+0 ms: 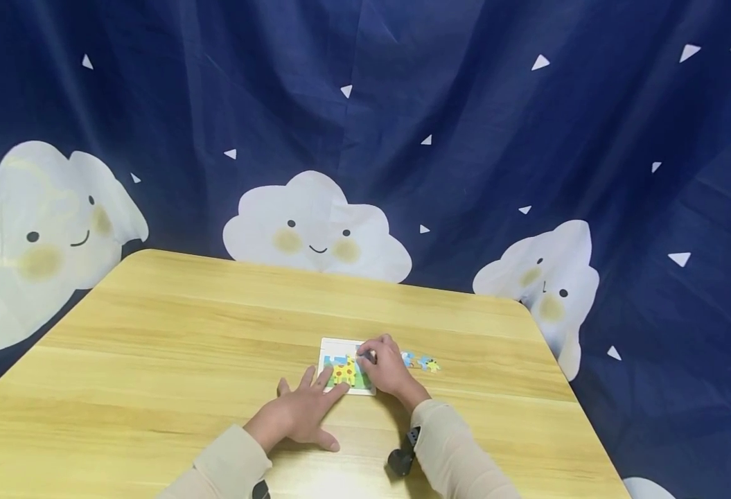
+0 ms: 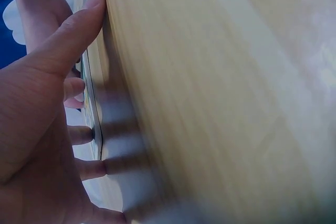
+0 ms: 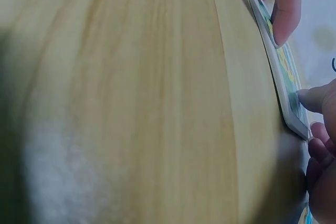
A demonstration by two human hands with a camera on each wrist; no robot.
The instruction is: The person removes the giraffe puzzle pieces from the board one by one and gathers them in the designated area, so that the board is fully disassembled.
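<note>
One left hand, fingers spread and extended, lies lower centre, tips at the lower left of one white tray containing a giraffe puzzle. One right hand, fingers bent, is at the tray's right side; whether it pinches a piece cannot be told. To its right, at least two loose pieces lie on one wooden table.
</note>
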